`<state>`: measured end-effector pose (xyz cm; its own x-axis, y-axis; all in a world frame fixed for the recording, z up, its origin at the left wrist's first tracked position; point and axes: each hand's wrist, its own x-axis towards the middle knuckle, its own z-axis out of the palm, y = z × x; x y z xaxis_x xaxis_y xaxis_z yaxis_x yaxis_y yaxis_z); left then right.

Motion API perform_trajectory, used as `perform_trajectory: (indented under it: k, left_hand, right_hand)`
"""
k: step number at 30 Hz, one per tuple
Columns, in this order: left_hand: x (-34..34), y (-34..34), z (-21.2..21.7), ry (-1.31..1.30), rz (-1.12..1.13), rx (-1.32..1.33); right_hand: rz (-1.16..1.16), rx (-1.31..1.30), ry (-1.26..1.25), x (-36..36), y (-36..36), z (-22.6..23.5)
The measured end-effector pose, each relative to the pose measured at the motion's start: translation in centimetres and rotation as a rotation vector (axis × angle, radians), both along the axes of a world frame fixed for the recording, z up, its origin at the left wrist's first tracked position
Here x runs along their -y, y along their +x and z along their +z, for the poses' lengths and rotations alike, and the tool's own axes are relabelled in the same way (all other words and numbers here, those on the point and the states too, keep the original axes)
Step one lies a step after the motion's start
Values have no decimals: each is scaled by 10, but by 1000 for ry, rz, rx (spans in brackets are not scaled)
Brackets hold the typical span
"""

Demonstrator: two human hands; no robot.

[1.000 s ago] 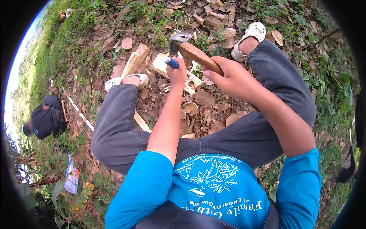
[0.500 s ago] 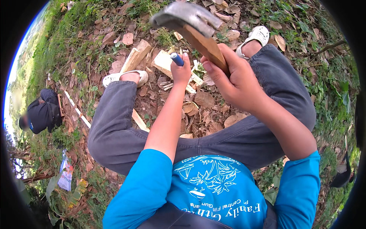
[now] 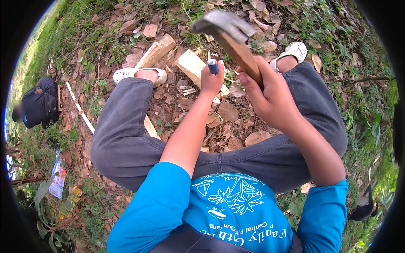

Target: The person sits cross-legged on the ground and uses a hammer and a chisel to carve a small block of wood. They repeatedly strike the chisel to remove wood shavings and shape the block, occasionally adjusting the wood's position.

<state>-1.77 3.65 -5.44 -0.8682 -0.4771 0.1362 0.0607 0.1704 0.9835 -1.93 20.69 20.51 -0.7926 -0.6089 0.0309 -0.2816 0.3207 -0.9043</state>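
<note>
My right hand (image 3: 272, 95) is wrapped round the wooden handle of a claw hammer (image 3: 241, 55), its grey metal head raised above the ground. Lower and to the left, my left hand (image 3: 211, 82) grips a blue-handled tool (image 3: 212, 66) that looks like a chisel, its handle end pointing up. The hand hides its lower end. Beneath the left hand lies a pale, split wood block (image 3: 192, 68) between my feet. The hammer head is apart from the blue handle.
A second wood piece (image 3: 157, 51) lies by my left shoe (image 3: 122, 75). Wood chips (image 3: 188, 90) and dry leaves cover the ground. Far left, a person in dark clothes (image 3: 41, 103) is near a pale stick (image 3: 80, 109) and a plastic bag (image 3: 58, 181). Another person (image 3: 363, 207) shows far right.
The view has shifted a little. Both hands appear slightly further right, still holding the hammer and the blue-handled chisel. The hammer remains raised, and its head sits somewhat lower in the picture.
</note>
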Motion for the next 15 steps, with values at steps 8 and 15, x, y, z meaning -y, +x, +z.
perform_trajectory:
  k: [8,15]
  left_hand:
    - [-2,2,28,-16,-27,68]
    - [-4,1,20,-64,-46,61]
  right_hand:
    - [-176,235,-100,3,-4,42]
    - [38,106,506,0,-30,-25]
